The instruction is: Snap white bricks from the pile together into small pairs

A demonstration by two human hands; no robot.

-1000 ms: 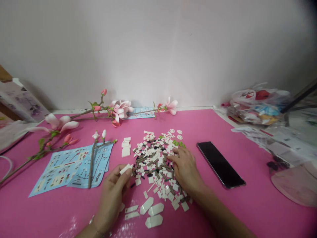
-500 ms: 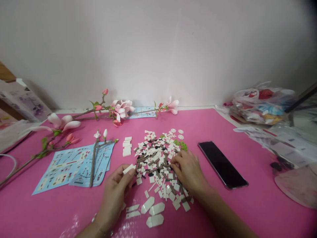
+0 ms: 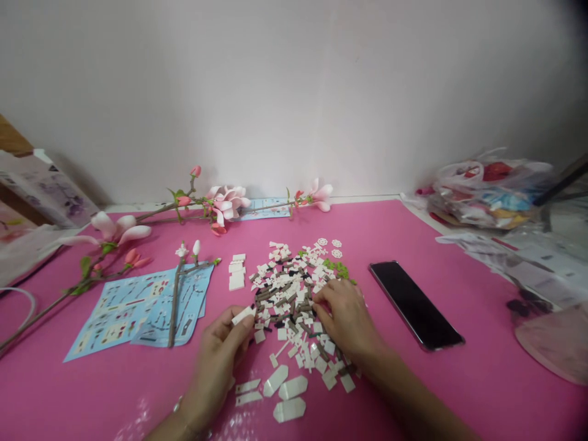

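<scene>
Between the thumb and fingers of my left hand (image 3: 223, 346) is a white plate brick (image 3: 243, 315), held just left of the pile. The pile of loose building bricks (image 3: 289, 294) is white, brown and black, with some green pieces (image 3: 337, 268) at its far right. Over the pile's right side, my right hand (image 3: 344, 315) has its fingers curled together, the tips down among the bricks. Whatever they may pinch is too small to make out. A short row of white plates (image 3: 236, 280) lies beyond my left hand. Larger white pointed pieces (image 3: 293, 387) lie nearest me.
A brown brick-built branch (image 3: 173, 306) rests on blue instruction sheets (image 3: 119, 306) at left. Pink magnolia stems (image 3: 225, 205) stretch along the back and left. A black phone (image 3: 416, 305) lies right of the pile. Plastic bags (image 3: 491, 193) sit at the far right.
The whole view has shifted very slightly. The fingertips of my right hand have moved a touch left among the bricks. My left hand keeps the white plate brick.
</scene>
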